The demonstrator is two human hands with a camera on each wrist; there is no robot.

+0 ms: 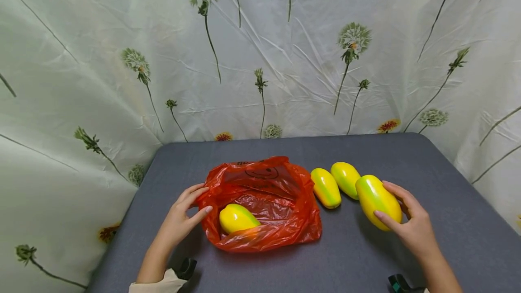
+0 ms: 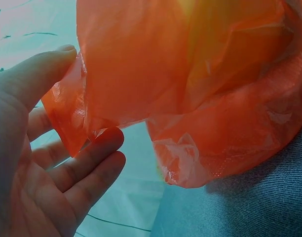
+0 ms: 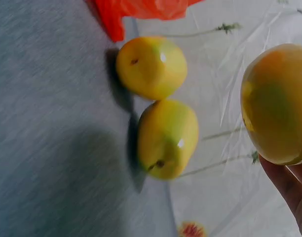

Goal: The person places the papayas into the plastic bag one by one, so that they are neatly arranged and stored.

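Observation:
A red plastic bag (image 1: 260,238) lies on the grey table, its mouth spread wide. Inside it rests one yellow-green mango (image 1: 238,219). At the bag's left rim is my left hand (image 1: 182,217); thumb and fingers are apart and fairly straight, touching the plastic. The left wrist view shows a loose flap of the bag (image 2: 67,106) between the thumb and the fingers. My right hand (image 1: 413,220) grips another mango (image 1: 378,202) above the table, right of the bag, thumb on the near side. Its far fingers are partly hidden behind the fruit.
Two more mangoes (image 1: 325,188) lie close together on the table (image 1: 346,257), just right of the bag. A white curtain (image 1: 260,49) with a dandelion print hangs behind the table and around its sides.

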